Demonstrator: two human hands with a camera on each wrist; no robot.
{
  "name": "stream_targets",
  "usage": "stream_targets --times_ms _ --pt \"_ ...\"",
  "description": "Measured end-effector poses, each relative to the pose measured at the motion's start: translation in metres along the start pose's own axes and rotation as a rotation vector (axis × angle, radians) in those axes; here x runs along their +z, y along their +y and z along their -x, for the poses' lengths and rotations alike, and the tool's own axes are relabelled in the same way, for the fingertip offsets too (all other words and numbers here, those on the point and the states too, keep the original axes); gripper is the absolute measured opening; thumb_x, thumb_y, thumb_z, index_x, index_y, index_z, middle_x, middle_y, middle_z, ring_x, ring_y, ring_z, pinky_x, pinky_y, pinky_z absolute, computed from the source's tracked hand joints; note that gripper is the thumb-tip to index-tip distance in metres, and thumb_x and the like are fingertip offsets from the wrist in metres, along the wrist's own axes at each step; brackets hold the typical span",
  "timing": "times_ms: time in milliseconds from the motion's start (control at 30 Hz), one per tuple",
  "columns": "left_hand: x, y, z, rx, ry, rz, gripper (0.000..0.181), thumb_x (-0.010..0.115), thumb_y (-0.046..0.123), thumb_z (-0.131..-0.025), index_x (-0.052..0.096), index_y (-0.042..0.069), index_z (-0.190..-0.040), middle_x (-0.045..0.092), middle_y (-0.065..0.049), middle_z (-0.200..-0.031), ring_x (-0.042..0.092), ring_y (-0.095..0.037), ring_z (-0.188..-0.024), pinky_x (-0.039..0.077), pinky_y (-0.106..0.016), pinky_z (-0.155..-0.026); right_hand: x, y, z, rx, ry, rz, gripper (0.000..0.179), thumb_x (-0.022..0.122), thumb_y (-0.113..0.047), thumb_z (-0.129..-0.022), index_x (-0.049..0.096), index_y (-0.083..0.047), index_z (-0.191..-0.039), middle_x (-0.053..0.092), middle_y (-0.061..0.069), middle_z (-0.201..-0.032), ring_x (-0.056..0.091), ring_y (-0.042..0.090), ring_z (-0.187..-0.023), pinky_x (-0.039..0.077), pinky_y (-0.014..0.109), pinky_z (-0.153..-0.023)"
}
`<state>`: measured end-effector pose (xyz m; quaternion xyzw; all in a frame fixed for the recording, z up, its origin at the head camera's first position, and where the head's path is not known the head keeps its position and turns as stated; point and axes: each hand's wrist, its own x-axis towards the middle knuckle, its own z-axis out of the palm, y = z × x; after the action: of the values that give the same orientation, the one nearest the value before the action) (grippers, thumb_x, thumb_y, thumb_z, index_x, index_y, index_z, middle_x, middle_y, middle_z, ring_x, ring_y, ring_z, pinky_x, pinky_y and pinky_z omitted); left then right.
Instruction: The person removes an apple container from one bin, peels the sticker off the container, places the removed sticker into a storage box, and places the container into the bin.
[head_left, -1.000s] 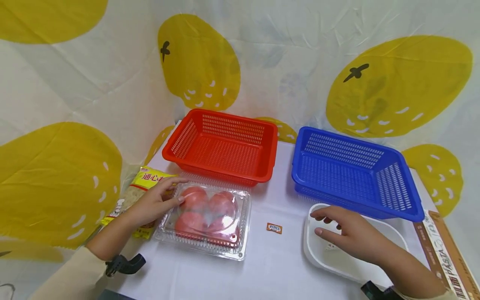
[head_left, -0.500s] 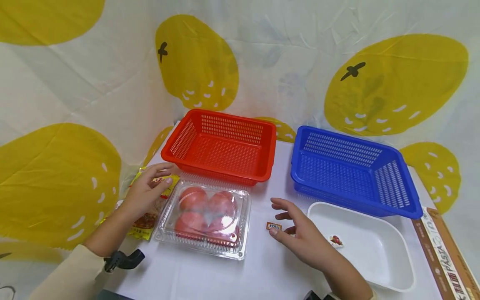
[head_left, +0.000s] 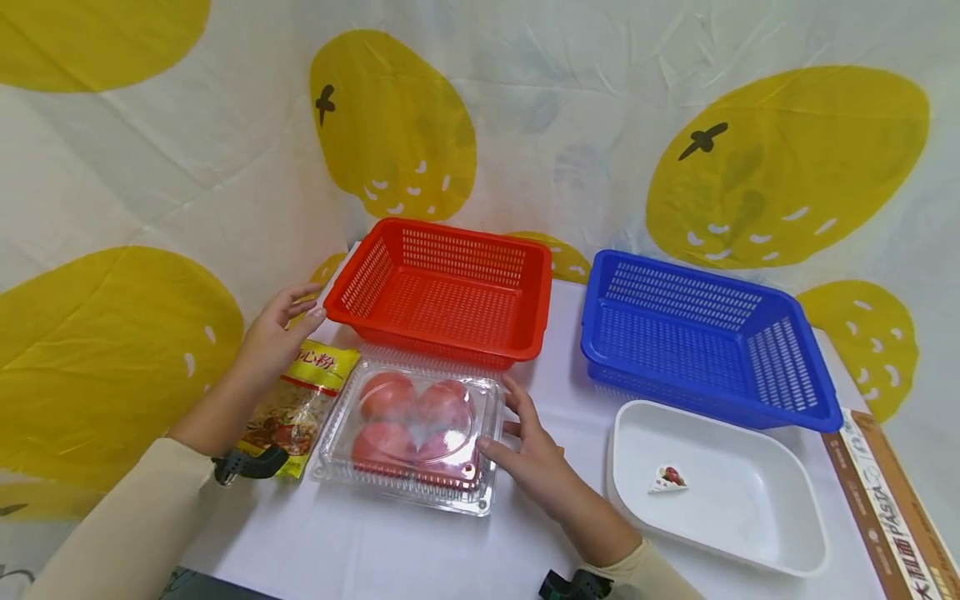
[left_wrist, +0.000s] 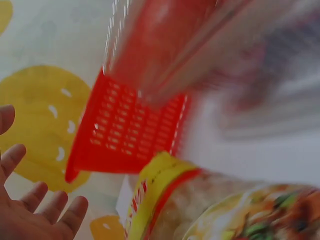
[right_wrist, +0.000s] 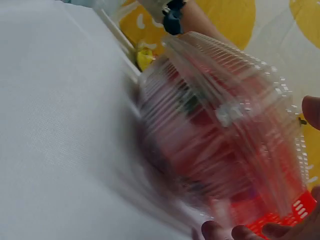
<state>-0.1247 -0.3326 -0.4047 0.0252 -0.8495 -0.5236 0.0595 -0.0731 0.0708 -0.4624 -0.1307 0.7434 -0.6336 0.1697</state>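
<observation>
A clear plastic box (head_left: 408, 437) holding several round red fruits, which look like tomatoes, sits on the white-covered table. My right hand (head_left: 536, 454) is at its right side, thumb by the lid and fingers along the edge; the right wrist view shows the box (right_wrist: 215, 125) blurred. My left hand (head_left: 273, 333) hovers by the left corner of the red basket (head_left: 442, 333), its fingers (left_wrist: 37, 197) loosely spread and holding nothing. Under the left forearm lies a yellow pasta bag (head_left: 311, 379), partly covered. The small orange packet is almost wholly hidden behind my right hand.
A blue basket (head_left: 705, 400) stands at the back right. In front of it is a white tub (head_left: 742, 500) with a small triangular piece (head_left: 669, 479) bearing a red picture. A long brown pasta box (head_left: 892, 508) lies at the right edge. Patterned cloth hangs behind.
My right hand has moved left from over the white tub, past the orange packet, to the clear box. My left hand has left the box and moved up and left, towards the red basket.
</observation>
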Motion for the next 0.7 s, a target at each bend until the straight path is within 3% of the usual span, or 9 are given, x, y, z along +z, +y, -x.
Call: stream_targets --times_ms 100,200,300,433,567,700 --pt "-0.001 -0.007 -0.012 -0.006 -0.039 0.030 0.064 0.057 0.038 -0.112 0.035 0.014 -0.166 0.036 -0.023 -0.168 0.039 -0.046 -0.151 0.045 -0.064 -0.112 0.006 0.003 -0.006 -0.022 0.010 -0.014 0.096 0.080 -0.027 -0.095 0.022 -0.030 -0.171 0.034 0.020 -0.167 0.048 0.046 -0.141 0.053 0.060 -0.103" --pt "0.000 -0.015 -0.022 -0.002 -0.077 0.069 0.063 0.055 0.036 -0.113 0.033 0.014 -0.167 0.035 -0.021 -0.168 0.041 -0.044 -0.150 0.049 -0.052 -0.113 0.010 0.005 -0.010 -0.030 0.021 -0.009 0.095 0.080 -0.030 -0.095 0.023 -0.029 -0.171 0.037 0.021 -0.166 0.047 0.045 -0.142 0.052 0.060 -0.104" --pt "0.002 -0.019 -0.032 -0.001 -0.103 0.086 0.061 0.052 0.036 -0.114 0.033 0.014 -0.167 0.037 -0.020 -0.166 0.046 -0.042 -0.145 0.052 -0.044 -0.110 0.012 0.008 -0.015 -0.022 0.033 -0.023 0.093 0.078 -0.031 -0.096 0.024 -0.030 -0.171 0.036 0.021 -0.167 0.042 0.045 -0.147 0.044 0.064 -0.112" --pt "0.004 -0.025 -0.038 -0.023 -0.129 0.079 0.061 0.049 0.039 -0.114 0.031 0.016 -0.168 0.039 -0.023 -0.164 0.048 -0.044 -0.139 0.046 -0.058 -0.115 0.015 0.011 -0.022 -0.027 0.026 -0.046 0.094 0.077 -0.027 -0.096 0.022 -0.028 -0.171 0.029 0.020 -0.172 0.031 0.043 -0.155 0.031 0.068 -0.121" --pt "0.005 -0.032 -0.039 -0.035 -0.168 0.034 0.063 0.049 0.039 -0.115 0.027 0.018 -0.170 0.034 -0.023 -0.167 0.044 -0.047 -0.144 0.041 -0.065 -0.116 0.019 0.010 -0.023 -0.045 0.026 -0.060 0.095 0.078 -0.021 -0.092 0.024 -0.025 -0.170 0.033 0.019 -0.168 0.038 0.042 -0.149 0.038 0.062 -0.117" --pt "0.005 -0.037 -0.040 0.006 -0.195 0.021 0.063 0.051 0.032 -0.114 0.025 0.016 -0.170 0.033 -0.026 -0.166 0.042 -0.050 -0.146 0.048 -0.054 -0.114 0.022 0.008 -0.021 -0.052 0.045 -0.062 0.092 0.077 -0.018 -0.090 0.029 -0.025 -0.167 0.039 0.016 -0.163 0.044 0.039 -0.142 0.043 0.053 -0.112"
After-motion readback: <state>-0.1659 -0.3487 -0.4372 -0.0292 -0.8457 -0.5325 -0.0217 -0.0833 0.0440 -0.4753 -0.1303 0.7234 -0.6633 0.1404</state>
